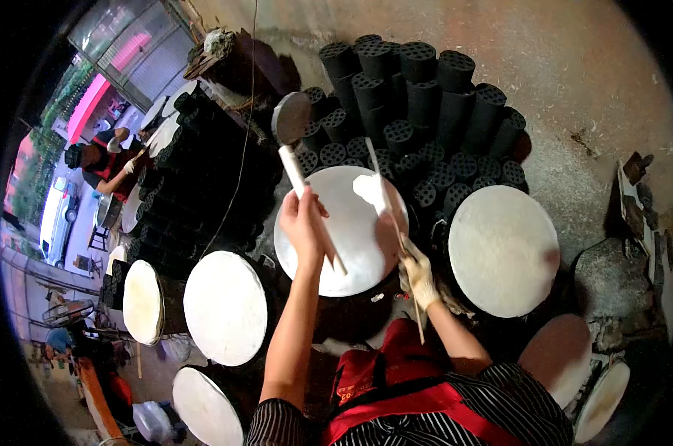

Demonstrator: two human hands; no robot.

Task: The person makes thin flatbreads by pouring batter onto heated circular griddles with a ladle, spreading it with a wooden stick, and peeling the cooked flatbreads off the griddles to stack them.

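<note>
My bare left hand (303, 227) is closed around the pale handle of a tool with a round flat grey head (290, 117). It is over the left side of a big round pale plate (336, 260), which looks like a griddle. My right hand (418, 276), in a light glove, is at the plate's right edge, closed on a long thin stick (421, 323). The stick slants up across the plate, its upper part smeared by motion. A bright white patch (368, 189) shows beside the stick; I cannot tell if it is material or glare.
Stacked black honeycomb briquettes (422, 104) stand behind the plate, with a darker stack (188, 171) on the left. More round pale plates (504, 251) lie on both sides. A thin cord (241, 160) hangs at left. Another person (102, 163) works at far left.
</note>
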